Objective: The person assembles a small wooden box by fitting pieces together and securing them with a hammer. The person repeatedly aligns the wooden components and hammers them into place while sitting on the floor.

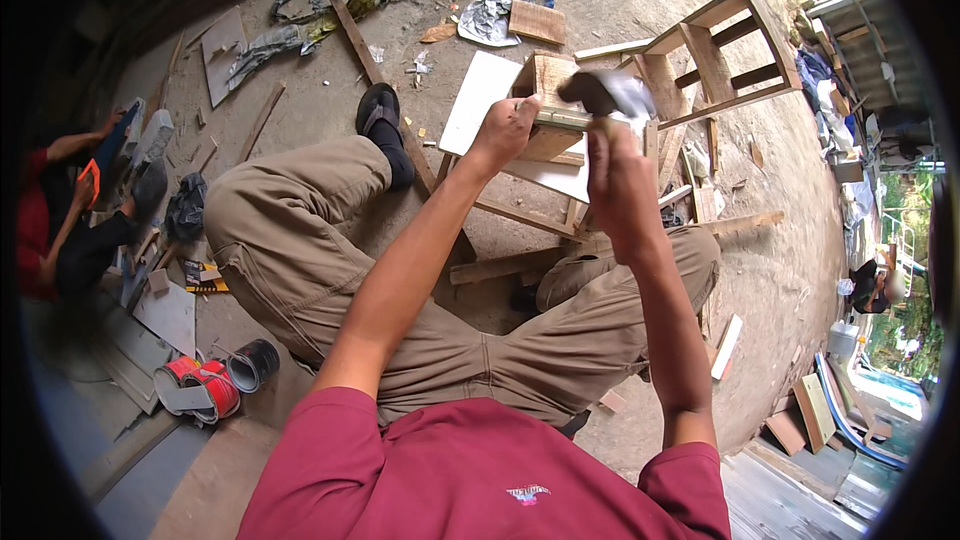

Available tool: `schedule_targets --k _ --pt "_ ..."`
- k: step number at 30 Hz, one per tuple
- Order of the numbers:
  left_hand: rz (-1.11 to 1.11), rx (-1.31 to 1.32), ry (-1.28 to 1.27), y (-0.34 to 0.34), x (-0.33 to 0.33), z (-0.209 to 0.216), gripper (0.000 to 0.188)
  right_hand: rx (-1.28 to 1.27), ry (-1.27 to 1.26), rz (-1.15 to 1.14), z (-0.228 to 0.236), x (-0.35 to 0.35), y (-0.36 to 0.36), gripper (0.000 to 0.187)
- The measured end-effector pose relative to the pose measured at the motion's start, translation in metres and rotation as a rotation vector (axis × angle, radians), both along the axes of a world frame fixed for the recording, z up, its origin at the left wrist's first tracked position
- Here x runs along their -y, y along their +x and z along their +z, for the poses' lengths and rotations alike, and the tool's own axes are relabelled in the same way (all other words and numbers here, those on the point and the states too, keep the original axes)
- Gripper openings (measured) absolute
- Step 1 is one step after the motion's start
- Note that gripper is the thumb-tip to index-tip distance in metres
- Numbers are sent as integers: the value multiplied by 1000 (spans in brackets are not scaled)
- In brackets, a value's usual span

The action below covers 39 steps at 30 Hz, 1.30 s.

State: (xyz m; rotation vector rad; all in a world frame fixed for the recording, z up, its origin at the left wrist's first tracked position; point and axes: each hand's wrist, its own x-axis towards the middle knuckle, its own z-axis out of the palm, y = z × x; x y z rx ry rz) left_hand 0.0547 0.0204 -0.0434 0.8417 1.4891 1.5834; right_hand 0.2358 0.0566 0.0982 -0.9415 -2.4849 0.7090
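Note:
My right hand point(618, 185) is wrapped round the handle of a hammer point(605, 93). The hammer's head is smeared by motion and hangs just above the right side of a small wooden box point(548, 75). At the box's near left corner, my left hand point(505, 130) is closed on the wood. Whether a nail is also between its fingertips is too small to tell. Beneath the box lies a white board point(472, 105), resting on a wooden frame point(525, 218) between my legs. Part of the box is hidden behind my hands and the hammer.
An open wooden frame point(705, 60) lies at the far right. Loose planks point(355, 40), a square wood piece point(537, 22) and crumpled plastic point(488, 20) litter the ground. Paint cans point(210, 390) stand at the near left. Another person point(60, 210) works at the left edge.

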Motion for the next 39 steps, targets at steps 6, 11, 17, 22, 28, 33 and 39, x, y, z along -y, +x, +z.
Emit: schedule_targets --k 6,11,17,22,28,33,39 --pt "18 -10 -2 -5 5 11 57 -20 -134 -111 27 -4 0 37" --pt "421 -120 -32 -25 14 -3 88 -70 -133 -144 23 -2 10 43" --pt "477 19 129 -25 17 15 77 -108 -175 -159 -6 0 11 52" --pt "81 269 13 -18 22 11 84 -127 -213 -189 -17 -5 8 51" --pt "30 108 93 6 16 15 78 -166 -305 -205 -7 -4 5 45" --pt "65 169 108 10 14 15 70 -98 -226 -145 8 5 -8 35" --pt "154 129 74 10 12 3 68 40 -183 -21 27 -4 -15 39"
